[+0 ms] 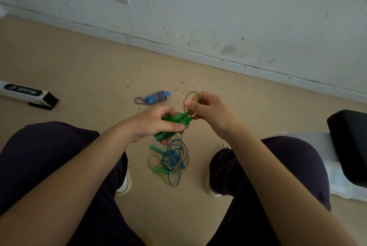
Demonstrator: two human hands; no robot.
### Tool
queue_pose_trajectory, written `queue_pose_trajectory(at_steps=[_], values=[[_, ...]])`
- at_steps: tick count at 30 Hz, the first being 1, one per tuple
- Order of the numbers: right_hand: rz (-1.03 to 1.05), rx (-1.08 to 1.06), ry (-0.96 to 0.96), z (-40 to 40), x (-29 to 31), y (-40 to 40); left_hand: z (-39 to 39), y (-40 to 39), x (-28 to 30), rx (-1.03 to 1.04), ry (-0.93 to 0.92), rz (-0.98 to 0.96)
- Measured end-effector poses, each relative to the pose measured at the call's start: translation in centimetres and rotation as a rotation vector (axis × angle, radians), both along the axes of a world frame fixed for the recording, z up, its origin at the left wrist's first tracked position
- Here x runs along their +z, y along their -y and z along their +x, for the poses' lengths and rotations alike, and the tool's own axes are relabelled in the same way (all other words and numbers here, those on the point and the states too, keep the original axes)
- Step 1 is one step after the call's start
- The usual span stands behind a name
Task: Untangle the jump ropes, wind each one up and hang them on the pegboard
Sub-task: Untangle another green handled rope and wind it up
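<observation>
I hold a green jump rope (174,121) above the floor between my knees. My left hand (156,124) is closed around its wound bundle and green handles. My right hand (208,107) pinches a loop of the same green rope, which arcs up over my fingers. Below my hands a tangle of blue rope (174,158) lies on the floor, mixed with a thin tan rope and teal handles (156,149). A purple-and-white rope with blue handles (156,97) lies wound up farther out on the floor.
A white and black box (27,94) lies on the floor at the left. A black seat on a white frame (349,146) stands at the right. The scuffed white wall (218,17) with a socket runs across the back. My shoes flank the tangle.
</observation>
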State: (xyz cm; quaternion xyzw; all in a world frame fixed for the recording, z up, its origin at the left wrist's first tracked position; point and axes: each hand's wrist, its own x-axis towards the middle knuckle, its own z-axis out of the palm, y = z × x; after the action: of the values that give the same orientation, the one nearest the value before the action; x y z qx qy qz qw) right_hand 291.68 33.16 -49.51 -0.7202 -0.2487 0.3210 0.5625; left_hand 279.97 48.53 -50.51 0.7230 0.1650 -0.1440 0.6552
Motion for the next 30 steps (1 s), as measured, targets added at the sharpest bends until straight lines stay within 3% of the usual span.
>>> queue_pose_trajectory(at_steps=[7, 15, 19, 26, 30], values=[[-0.046, -0.013, 0.078, -0.1, -0.6, -0.3, 0.0, 0.6, 0.4, -0.054, -0.034, -0.014], [0.067, -0.202, 0.199, 0.1, 0.1, 0.2, 0.4, 0.4, 0.0, 0.039, -0.018, 0.034], [0.104, -0.363, 0.170, 1.2, 0.1, 0.4, 0.5, 0.7, 1.0, 0.023, 0.008, -0.050], [0.109, -0.337, 0.112, 2.1, 2.2, -0.1, 0.2, -0.3, 2.8, 0.011, 0.075, -0.042], [0.150, -0.349, 0.123, 4.5, 4.1, -2.2, 2.6, -2.2, 4.3, 0.156, 0.104, 0.132]])
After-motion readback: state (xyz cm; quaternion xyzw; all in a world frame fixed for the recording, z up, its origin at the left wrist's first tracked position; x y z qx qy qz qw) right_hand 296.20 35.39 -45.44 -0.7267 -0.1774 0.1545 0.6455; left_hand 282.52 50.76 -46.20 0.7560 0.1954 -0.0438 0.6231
